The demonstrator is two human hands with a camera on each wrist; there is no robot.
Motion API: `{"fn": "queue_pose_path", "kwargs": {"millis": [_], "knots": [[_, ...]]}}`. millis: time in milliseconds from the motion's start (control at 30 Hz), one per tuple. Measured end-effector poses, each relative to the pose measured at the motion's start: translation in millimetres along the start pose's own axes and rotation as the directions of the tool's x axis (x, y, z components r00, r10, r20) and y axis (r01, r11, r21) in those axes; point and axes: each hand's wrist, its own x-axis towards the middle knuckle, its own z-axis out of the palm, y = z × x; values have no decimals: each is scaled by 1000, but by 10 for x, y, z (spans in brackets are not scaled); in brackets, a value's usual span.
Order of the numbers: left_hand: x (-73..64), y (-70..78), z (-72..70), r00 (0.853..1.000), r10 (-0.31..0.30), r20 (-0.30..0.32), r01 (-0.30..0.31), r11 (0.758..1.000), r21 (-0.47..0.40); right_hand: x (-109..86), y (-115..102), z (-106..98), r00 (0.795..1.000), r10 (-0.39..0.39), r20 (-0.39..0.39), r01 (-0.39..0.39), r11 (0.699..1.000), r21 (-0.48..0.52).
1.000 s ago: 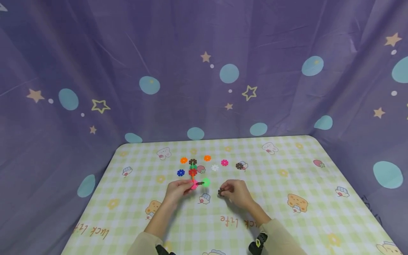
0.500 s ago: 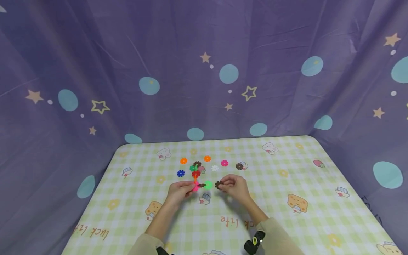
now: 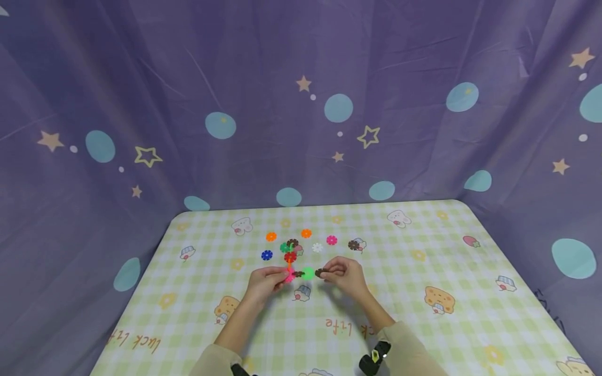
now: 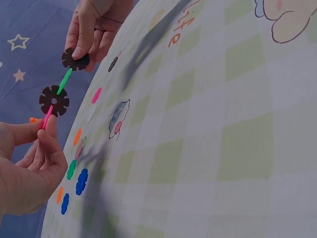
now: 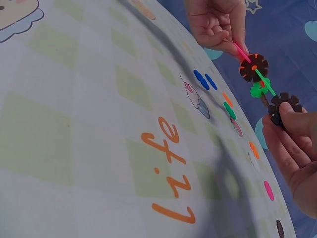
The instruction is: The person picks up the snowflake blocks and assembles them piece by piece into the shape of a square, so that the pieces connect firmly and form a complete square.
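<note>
My left hand point(image 3: 264, 284) pinches a pink notched snowflake disc point(image 3: 289, 275) between thumb and finger. It belongs to a linked chain: a brown disc point(image 4: 54, 101) joins it to a bright green disc point(image 3: 308, 273). Another branch runs away from the pink one, with orange, a red disc point(image 3: 290, 257) and a brown disc point(image 3: 292, 243) at its far end. My right hand point(image 3: 348, 277) pinches a separate-coloured brown disc point(image 4: 74, 59), its edge right at the green disc's rim. In both wrist views these pieces are held above the tabletop.
Loose discs lie on the checked tablecloth point(image 3: 423, 334) beyond my hands: orange point(image 3: 271, 236), another orange point(image 3: 306, 233), blue point(image 3: 266, 255), white point(image 3: 317, 248), pink point(image 3: 331, 240) and brown point(image 3: 353, 245). A purple curtain point(image 3: 263, 172) hangs behind the table.
My right hand has risen and brought its brown disc left to the green disc's edge, turning it flatter. The chain in my left hand has shifted slightly right.
</note>
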Motion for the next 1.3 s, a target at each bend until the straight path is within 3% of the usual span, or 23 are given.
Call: {"fn": "queue_pose_path", "kwargs": {"millis": [133,367,600,733,1067,1300], "knots": [[2,-9,0,1000,-1,0,1,1000,-8,-85,-181,-14,999,-28,17,29,999,-35],[-12,-12,-5,1000,-6,5,6,1000,0,12,150,13,999,-40,0,40,999,-36],[-16,-7,13,1000,-3,-3,3,1000,14,8,168,37,996,-87,0,87,995,-41],[-19,-2,31,999,10,-40,-9,999,39,0,160,50,993,-119,8,119,992,-27],[-40,70,52,993,65,-95,-59,996,68,-40,121,125,986,-164,-38,164,986,-19],[-64,102,67,990,58,-130,-44,994,105,-122,-100,157,990,-133,-47,133,991,0]]}}
